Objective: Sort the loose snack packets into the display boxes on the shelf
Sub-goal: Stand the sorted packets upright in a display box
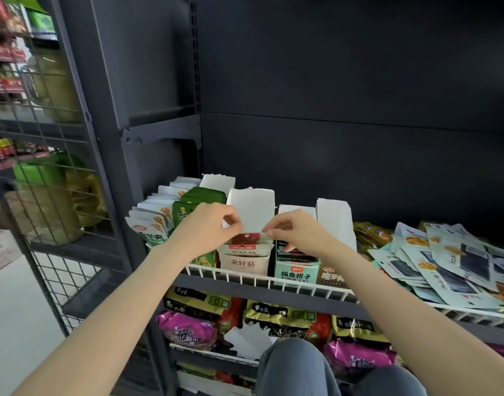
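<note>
Dark grey steel makes up the shelf unit (273, 290), with a matte back panel and a white wire rail (245, 277) along the front edge. To the left, a wire mesh side panel (59, 195) shows blurred stock beyond it. Cardboard display boxes stand in a row behind the rail: a beige box (243, 262) with tall white flaps, a pale green box (296, 274) and a brown one (332, 277). Glossy loose packets (445, 261) lie fanned in a heap on the shelf to the right.

Both hands meet over the beige box. The left hand (208, 227) has its fingers curled, thumb and forefinger pinching the top edge of a red packet (249, 239) standing in that box. The right hand (295, 231) pinches the same packet's other top corner, its remaining fingers bent downward toward the green box.
</note>
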`<state>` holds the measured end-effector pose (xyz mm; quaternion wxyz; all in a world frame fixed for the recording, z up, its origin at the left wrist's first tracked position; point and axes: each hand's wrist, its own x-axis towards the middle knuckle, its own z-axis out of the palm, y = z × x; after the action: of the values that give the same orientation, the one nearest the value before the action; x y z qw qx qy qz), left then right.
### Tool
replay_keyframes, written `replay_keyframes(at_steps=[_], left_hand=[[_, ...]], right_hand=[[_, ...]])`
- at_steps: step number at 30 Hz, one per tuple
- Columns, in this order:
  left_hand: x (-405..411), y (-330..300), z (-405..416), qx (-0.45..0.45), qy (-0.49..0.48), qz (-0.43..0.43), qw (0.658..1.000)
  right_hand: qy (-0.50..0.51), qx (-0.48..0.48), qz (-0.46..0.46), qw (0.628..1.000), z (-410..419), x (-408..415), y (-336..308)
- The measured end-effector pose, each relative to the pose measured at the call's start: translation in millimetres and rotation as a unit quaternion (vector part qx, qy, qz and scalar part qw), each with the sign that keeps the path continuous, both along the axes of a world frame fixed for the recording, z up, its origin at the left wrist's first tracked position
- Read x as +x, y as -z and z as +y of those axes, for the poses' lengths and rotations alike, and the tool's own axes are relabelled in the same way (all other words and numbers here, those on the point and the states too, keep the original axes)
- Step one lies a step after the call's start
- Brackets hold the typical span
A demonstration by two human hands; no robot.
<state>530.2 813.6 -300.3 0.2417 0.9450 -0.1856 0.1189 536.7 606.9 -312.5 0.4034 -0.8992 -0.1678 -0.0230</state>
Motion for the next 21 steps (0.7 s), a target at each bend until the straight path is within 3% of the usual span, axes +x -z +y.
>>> replay_keyframes(at_steps=[5,13,16,21], left_hand=[[-8,-10,-40,-0.028,0.012,-0.036,0.999],[11,0,-184,-0.127,0.090,-0.035,0.987],[22,13,-251,-0.124,0.131,-0.001,0.983],[41,49,-335,-0.046,0.182,0.085,0.979]], right_hand=[[0.047,0.052,-0.029,0.997,-33,-9,-9],[0.274,0.027,-0.093,0.957,-155,-19,13],[0.344,-0.038,-0.043,0.937,-212,-22,31],[0.420,-0.131,0.085,0.894,-293,-21,61]])
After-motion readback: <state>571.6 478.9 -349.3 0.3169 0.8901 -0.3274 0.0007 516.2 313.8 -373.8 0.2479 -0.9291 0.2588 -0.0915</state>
